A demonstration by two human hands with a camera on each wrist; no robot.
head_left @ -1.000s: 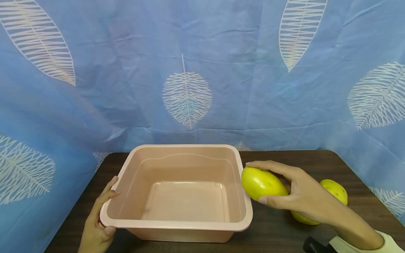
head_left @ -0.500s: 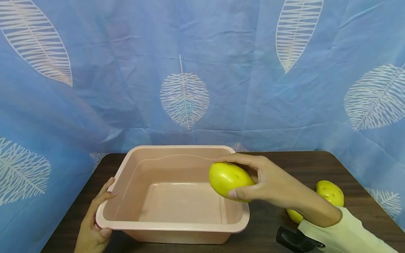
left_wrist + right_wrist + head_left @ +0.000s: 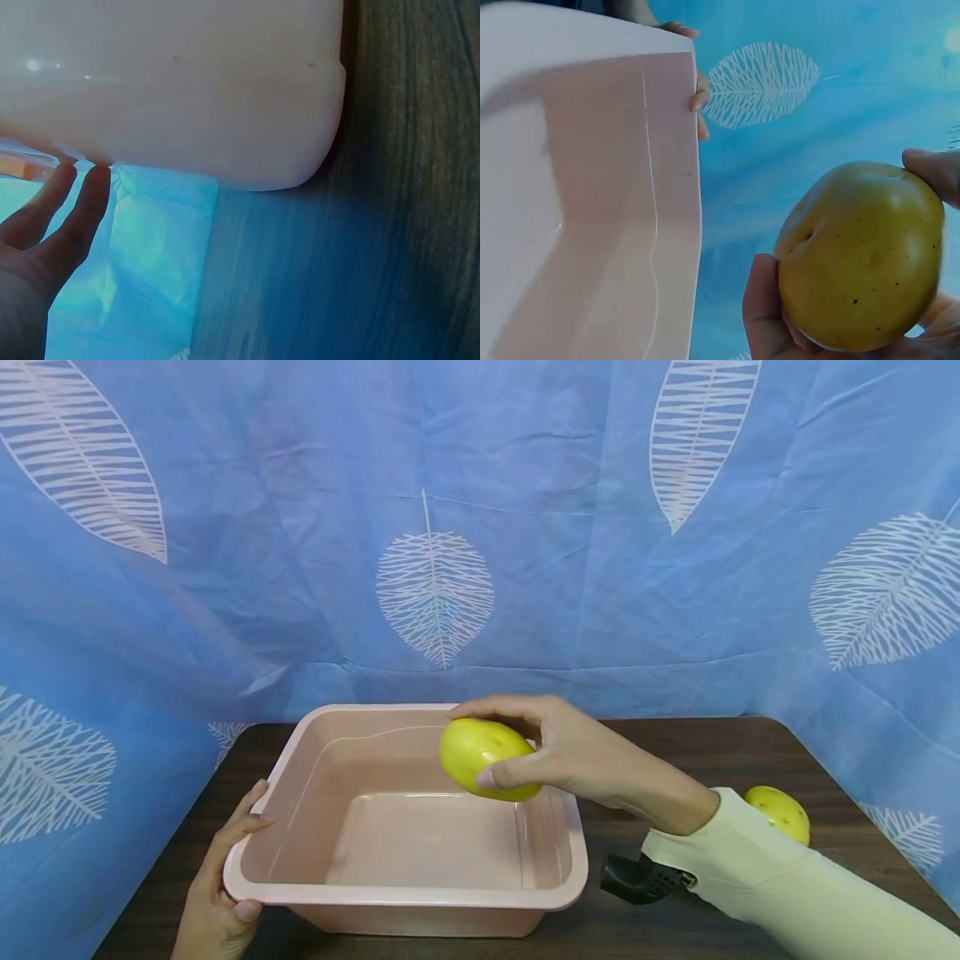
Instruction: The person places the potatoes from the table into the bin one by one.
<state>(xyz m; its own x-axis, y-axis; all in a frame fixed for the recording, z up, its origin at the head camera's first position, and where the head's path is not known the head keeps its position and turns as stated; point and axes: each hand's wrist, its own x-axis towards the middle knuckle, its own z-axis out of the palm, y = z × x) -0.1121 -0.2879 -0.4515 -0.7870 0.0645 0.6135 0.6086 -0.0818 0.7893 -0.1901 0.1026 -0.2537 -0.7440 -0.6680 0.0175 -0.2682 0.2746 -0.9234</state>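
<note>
A smooth yellow potato (image 3: 486,758) with small dimples and dark specks is held in my right hand (image 3: 566,747), thumb on the near side and fingers over the far side. It hangs over the right part of a pale pink plastic basin (image 3: 405,896), above rim height. My left hand (image 3: 221,877) grips the basin's left rim, the thumb at the front corner and fingers along the side. In the left wrist view, two fingers (image 3: 88,206) touch the basin's outer wall. The right wrist view shows the potato (image 3: 862,255) close up between thumb and fingers.
Another yellow potato (image 3: 783,814) lies on the dark wooden table (image 3: 697,752) at the right, partly behind my sleeve (image 3: 750,860). A black wrist device (image 3: 637,878) hangs under the right cuff. A blue leaf-print cloth (image 3: 540,593) stands behind the table.
My right hand has carried the potato leftward from beside the basin's right rim to over its inside. The left hand stays on the rim. The sleeve now hides one potato on the table.
</note>
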